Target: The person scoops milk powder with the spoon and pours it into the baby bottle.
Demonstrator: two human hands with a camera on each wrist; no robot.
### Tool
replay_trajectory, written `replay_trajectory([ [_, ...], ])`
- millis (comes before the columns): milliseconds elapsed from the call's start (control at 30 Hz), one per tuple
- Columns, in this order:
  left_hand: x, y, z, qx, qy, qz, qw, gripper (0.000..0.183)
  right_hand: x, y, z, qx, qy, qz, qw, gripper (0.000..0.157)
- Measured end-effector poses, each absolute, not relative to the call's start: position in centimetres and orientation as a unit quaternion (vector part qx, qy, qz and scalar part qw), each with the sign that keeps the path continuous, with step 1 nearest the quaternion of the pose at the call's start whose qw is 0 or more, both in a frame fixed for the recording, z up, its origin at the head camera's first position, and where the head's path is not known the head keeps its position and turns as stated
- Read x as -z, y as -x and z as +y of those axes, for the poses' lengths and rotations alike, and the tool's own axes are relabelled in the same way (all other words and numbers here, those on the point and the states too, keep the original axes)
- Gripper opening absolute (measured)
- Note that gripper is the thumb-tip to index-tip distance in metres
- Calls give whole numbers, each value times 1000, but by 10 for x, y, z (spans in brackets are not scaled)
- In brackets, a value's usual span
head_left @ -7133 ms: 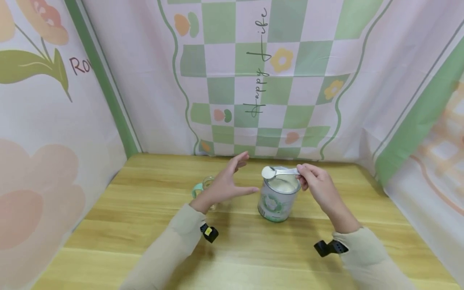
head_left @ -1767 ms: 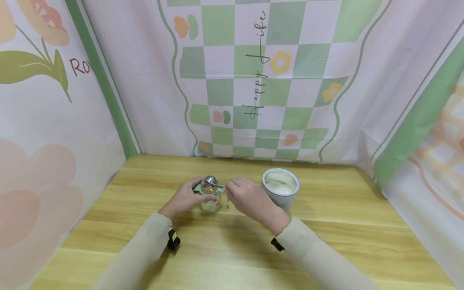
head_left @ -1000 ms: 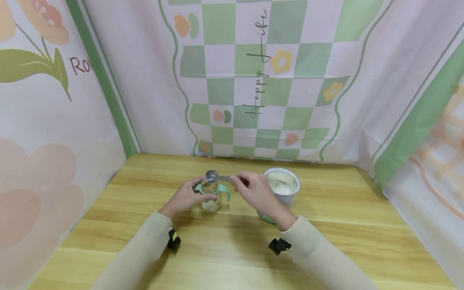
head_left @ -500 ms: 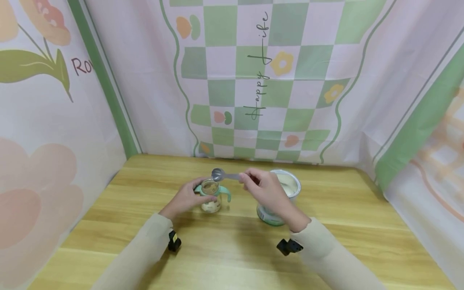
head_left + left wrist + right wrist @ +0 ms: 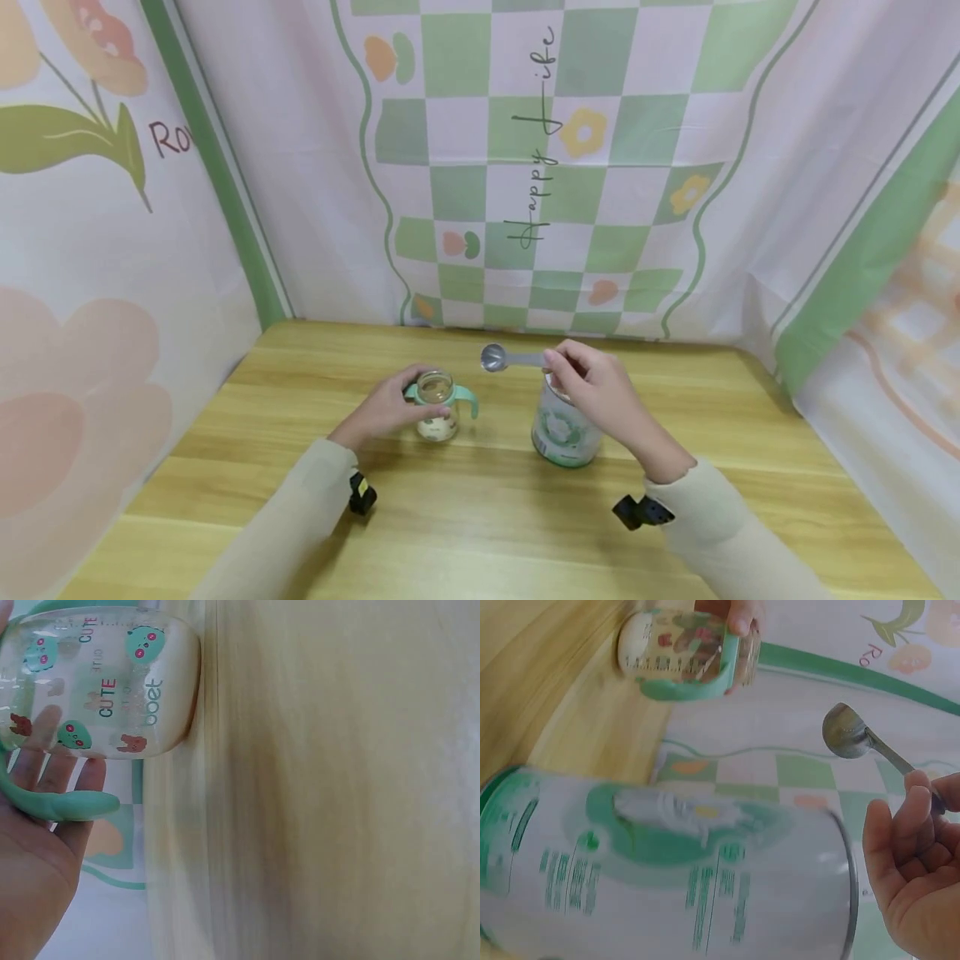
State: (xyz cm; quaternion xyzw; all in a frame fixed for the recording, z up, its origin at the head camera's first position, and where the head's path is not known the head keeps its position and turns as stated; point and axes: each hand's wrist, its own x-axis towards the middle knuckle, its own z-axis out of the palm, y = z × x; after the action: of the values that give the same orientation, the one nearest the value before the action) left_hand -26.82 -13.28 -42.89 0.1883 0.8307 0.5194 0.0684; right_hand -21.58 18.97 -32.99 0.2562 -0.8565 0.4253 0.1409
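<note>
Left hand (image 5: 386, 408): fingers and thumb wrapped round the bottle (image 5: 437, 429), which stands upright and uncapped on the table (image 5: 480, 533), left of the can (image 5: 564, 433). Right hand (image 5: 596, 383): fingers pinching the end of the spoon (image 5: 493, 357), its bowl in the air between bottle and can, touching neither; bowl looks bare, can't rule out residue.

Risks: pinch is only at the handle's end, so a knock on the can rim could twist or drop the spoon. Any residue would likely land on the table if the bowl tips in the gap. If the left hand jerks, the uncapped bottle could tip; its green handle (image 5: 468, 398) sticks out toward the can and could get snagged.

Around: wrist camera (image 5: 643, 511) on the right sleeve, printed cloth (image 5: 525, 192) behind the table. Right hand blocks most of the can's top; contents not visible.
</note>
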Motion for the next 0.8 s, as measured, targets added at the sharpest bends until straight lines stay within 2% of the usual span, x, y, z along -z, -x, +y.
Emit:
replay_trajectory([
  [367, 420, 268, -128, -503, -196, 840, 50, 80, 325, 210, 216, -418, -222, -868, 150, 29],
  [800, 399, 271, -114, -491, -270, 828, -24, 66, 326, 210, 243, -395, -193, -880, 180, 32],
])
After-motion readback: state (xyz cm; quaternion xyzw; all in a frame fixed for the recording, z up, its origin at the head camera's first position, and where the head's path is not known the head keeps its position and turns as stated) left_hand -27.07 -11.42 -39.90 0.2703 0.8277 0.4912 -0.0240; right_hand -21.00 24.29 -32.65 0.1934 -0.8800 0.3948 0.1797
